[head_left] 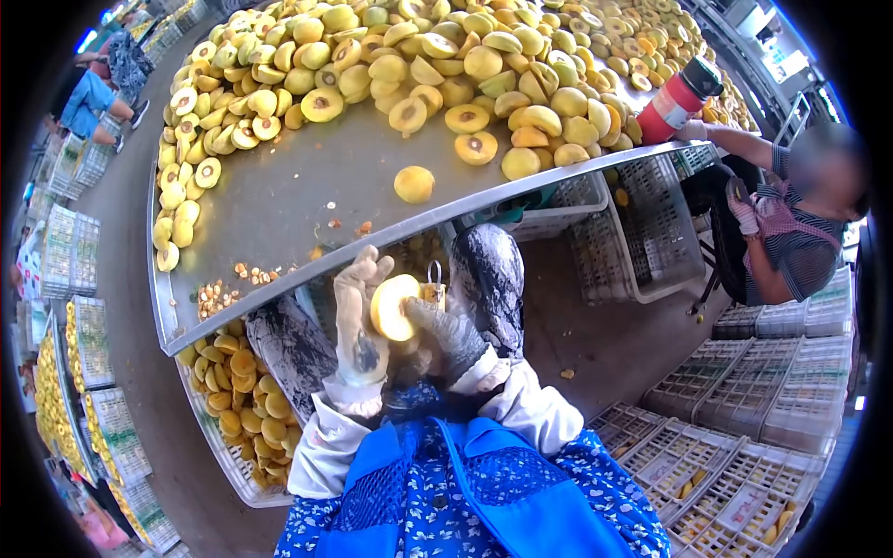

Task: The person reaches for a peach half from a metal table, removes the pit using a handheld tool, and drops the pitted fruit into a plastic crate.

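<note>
My left hand [359, 321], in a pale glove, is at the near edge of the metal table with its fingers raised around a yellow peach half [393, 309]. The cut face of the peach looks bright, and its details are washed out. My right hand [450, 333], in a grey glove, presses against the peach's right side. It closes around a small tool with a metal loop [434, 272] that points upward; most of the tool is hidden. Peach halves [484, 61] are heaped across the table [279, 191], and a lone half [414, 184] lies nearer to me.
Pit scraps [219, 299] lie at the table's near left corner. Below stands a crate of peach halves [244, 391]. To the right are an empty-looking crate [642, 223], a red bottle [672, 107] and a seated co-worker [791, 223]. Stacked crates [735, 400] fill the lower right.
</note>
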A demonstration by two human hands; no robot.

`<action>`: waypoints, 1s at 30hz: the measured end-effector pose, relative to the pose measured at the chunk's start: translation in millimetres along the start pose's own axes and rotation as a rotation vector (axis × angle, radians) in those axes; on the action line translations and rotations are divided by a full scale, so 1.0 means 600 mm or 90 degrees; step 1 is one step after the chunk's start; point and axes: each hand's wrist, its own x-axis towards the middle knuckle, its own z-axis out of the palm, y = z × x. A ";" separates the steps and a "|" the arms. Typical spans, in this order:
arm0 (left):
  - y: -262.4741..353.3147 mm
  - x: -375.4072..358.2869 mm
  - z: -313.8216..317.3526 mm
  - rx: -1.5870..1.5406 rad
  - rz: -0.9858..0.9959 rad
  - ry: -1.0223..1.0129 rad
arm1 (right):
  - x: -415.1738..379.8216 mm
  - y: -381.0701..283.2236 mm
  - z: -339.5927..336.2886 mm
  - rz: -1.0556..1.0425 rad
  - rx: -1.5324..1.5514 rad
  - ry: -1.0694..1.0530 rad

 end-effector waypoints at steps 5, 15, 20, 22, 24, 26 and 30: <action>-0.041 -0.019 -0.030 0.210 0.115 -0.040 | 0.008 0.022 0.020 0.081 0.158 -0.034; -0.022 0.006 -0.121 -0.218 -0.145 0.046 | -0.041 0.013 0.022 -0.341 -0.952 -0.038; -0.030 -0.003 -0.105 -0.166 -0.119 -0.020 | -0.042 0.011 0.019 -0.409 -1.069 -0.021; -0.044 -0.007 -0.107 -0.148 -0.109 -0.012 | -0.038 0.010 0.019 -0.396 -1.122 -0.038; -0.047 -0.009 -0.106 -0.119 -0.107 0.005 | -0.035 0.010 0.018 -0.406 -1.158 -0.060; -0.053 -0.011 -0.104 -0.072 -0.091 0.035 | -0.036 0.011 0.014 -0.465 -1.243 -0.106; -0.069 -0.009 -0.116 -0.076 -0.090 0.023 | -0.028 0.027 -0.009 -0.406 -1.306 -0.096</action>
